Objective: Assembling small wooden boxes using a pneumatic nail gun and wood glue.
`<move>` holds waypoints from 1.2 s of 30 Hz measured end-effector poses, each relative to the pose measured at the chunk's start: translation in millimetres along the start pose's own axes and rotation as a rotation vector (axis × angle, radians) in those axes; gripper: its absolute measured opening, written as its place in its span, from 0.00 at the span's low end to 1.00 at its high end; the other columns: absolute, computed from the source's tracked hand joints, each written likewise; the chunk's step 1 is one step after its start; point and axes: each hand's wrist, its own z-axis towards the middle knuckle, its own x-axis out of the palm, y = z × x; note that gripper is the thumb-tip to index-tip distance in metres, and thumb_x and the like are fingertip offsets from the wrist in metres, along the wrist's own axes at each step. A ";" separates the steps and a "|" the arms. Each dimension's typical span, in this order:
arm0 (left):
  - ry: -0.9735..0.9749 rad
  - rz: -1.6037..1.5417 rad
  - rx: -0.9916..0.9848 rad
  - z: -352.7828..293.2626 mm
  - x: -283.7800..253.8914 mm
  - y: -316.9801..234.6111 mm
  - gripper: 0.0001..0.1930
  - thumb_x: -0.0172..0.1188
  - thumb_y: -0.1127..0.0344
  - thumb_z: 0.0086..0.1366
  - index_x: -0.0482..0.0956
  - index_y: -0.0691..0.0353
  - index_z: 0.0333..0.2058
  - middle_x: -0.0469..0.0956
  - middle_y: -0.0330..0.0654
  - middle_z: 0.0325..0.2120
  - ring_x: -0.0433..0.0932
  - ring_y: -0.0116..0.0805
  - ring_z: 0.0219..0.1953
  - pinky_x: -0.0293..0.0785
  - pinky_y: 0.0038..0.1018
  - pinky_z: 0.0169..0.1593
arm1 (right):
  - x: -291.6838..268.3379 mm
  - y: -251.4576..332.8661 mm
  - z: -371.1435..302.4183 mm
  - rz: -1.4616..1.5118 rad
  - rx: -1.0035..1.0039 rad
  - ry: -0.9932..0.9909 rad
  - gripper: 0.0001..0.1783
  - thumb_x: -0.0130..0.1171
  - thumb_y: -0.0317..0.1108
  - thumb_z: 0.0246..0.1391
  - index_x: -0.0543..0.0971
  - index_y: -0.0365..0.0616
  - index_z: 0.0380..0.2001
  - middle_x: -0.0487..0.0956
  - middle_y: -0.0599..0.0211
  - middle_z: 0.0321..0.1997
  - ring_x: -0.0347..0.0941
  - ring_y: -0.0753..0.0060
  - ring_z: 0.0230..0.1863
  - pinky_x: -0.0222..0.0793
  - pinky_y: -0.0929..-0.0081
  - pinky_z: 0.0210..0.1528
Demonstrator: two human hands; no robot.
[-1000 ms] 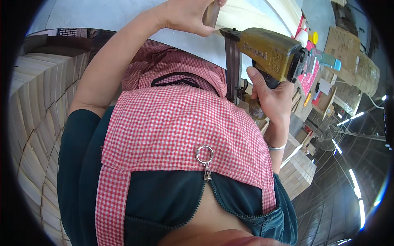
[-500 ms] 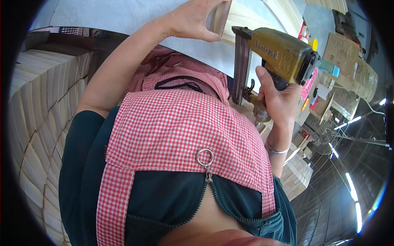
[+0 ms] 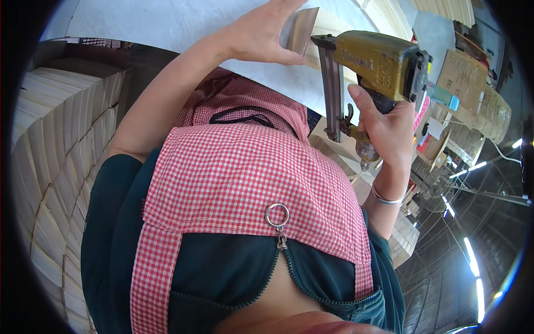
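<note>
My right hand [image 3: 386, 125] is wrapped round the black grip of a worn gold-coloured nail gun [image 3: 378, 53]. Its long dark magazine [image 3: 332, 92] slants down toward my apron, and an air fitting shows below my wrist side of the grip. On the pale worktable [image 3: 167, 25], my left hand [image 3: 264, 33] curves around the end of a wooden piece [image 3: 304, 32], thumb and fingers spread apart. The thumb tip is by the wood's near corner; some fingertips run out of the top edge. The gun's nose overlaps the wood in view; I cannot tell whether they touch.
Stacked wooden boards [image 3: 50, 150] rise at my left. More pale wooden strips [image 3: 389, 22] lie at the far right of the table. Beyond are a cardboard box [image 3: 459, 75], a light-blue container [image 3: 445, 97] and assorted small items. My checked apron [image 3: 250, 178] is close to the table edge.
The nail gun and my right hand have shifted slightly right and up from my apron. More of the wooden piece's end shows, and my left fingers stand farther off its far corner.
</note>
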 end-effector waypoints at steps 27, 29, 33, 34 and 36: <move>-0.363 0.306 0.099 -15.2 26.4 10.3 0.59 0.72 0.41 0.57 0.49 0.73 0.73 0.49 0.66 0.72 0.51 0.64 0.75 0.51 0.48 0.76 | -33.4 -13.0 58.1 -0.025 -0.033 0.034 0.16 0.74 0.39 0.56 0.83 0.35 0.27 0.76 0.70 0.14 0.66 0.80 0.11 0.58 0.81 0.15; -0.327 0.327 0.078 -15.5 21.9 7.7 0.59 0.73 0.41 0.57 0.49 0.72 0.73 0.50 0.65 0.72 0.51 0.64 0.75 0.51 0.48 0.76 | -41.0 -18.6 56.3 -0.010 -0.018 -0.007 0.16 0.73 0.38 0.57 0.83 0.35 0.29 0.76 0.71 0.14 0.65 0.80 0.11 0.58 0.81 0.14; -0.227 0.384 0.016 -12.4 14.3 -11.7 0.58 0.73 0.41 0.57 0.50 0.69 0.73 0.51 0.63 0.73 0.51 0.62 0.75 0.49 0.48 0.76 | -61.5 -37.5 49.1 0.027 0.028 -0.127 0.15 0.72 0.37 0.59 0.81 0.35 0.34 0.74 0.72 0.14 0.63 0.82 0.11 0.59 0.83 0.14; -0.240 0.447 0.061 -7.2 18.3 -25.2 0.52 0.76 0.44 0.53 0.57 0.66 0.66 0.55 0.59 0.71 0.54 0.58 0.74 0.50 0.48 0.76 | -65.4 -44.4 47.5 0.025 0.055 -0.124 0.14 0.72 0.36 0.59 0.82 0.35 0.33 0.75 0.72 0.14 0.64 0.82 0.11 0.59 0.82 0.14; -0.274 0.573 0.150 7.5 29.6 -53.3 0.38 0.81 0.51 0.46 0.70 0.59 0.51 0.63 0.52 0.68 0.60 0.51 0.71 0.52 0.48 0.75 | -72.5 -57.4 47.2 0.022 0.102 -0.117 0.13 0.72 0.35 0.58 0.82 0.35 0.32 0.75 0.72 0.14 0.64 0.81 0.11 0.59 0.82 0.14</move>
